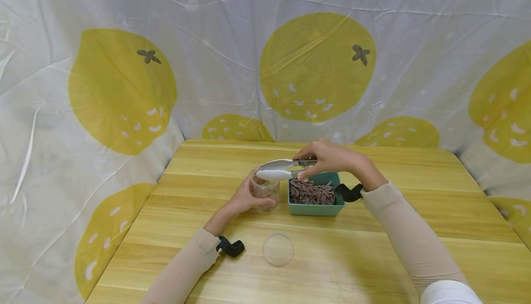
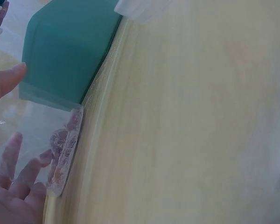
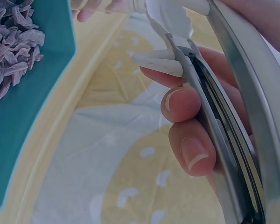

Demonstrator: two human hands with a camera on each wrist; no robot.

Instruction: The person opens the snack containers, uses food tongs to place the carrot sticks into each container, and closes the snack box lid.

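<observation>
My left hand [image 1: 245,198] grips a clear round jar [image 1: 266,197] from its left side, thumb across the front. In the left wrist view, some brownish-purple pieces [image 2: 60,147] lie at the bottom of the jar. With my right hand [image 1: 330,157] I hold metal tongs [image 1: 304,162] with white scalloped tips [image 1: 274,175], which are over the jar's mouth. Whether the tips carry anything cannot be made out. Just right of the jar stands a green rectangular box [image 1: 314,210] filled with brownish-purple dried strips [image 1: 311,192], below my right hand.
A clear round lid [image 1: 278,249] lies flat on the wooden table [image 1: 352,258], in front of the jar and box. Behind and at the sides of the table hangs a pale curtain [image 1: 224,64] printed with yellow lemons.
</observation>
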